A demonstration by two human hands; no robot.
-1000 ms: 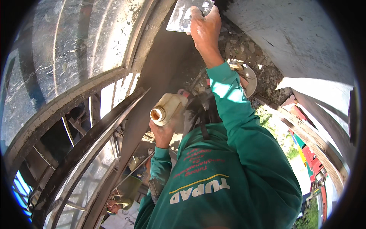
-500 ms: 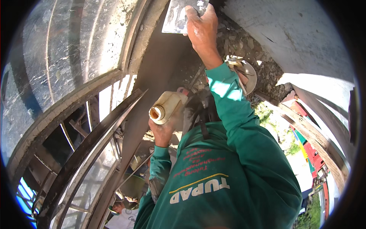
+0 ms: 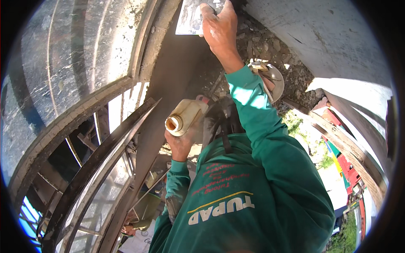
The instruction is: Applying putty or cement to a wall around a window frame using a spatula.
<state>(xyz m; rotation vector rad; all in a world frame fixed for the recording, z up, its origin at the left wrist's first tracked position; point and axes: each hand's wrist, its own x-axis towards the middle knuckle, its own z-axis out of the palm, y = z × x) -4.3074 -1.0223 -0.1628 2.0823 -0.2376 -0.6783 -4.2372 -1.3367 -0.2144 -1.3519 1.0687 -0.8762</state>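
The trowel (image 3: 192, 19) was cut off at the top edge, gripped by right hand (image 3: 219, 27) fingers; the left hand (image 3: 181, 145) clasped a beige jug (image 3: 185, 118) beside the rough concrete wall (image 3: 274, 46).

Bright sunlight, grey plastered wall (image 3: 337, 38) at right, rough rubble masonry (image 3: 270, 46) between, curved metal window grille (image 3: 97, 168) at left, greenery (image 3: 325, 160) far below
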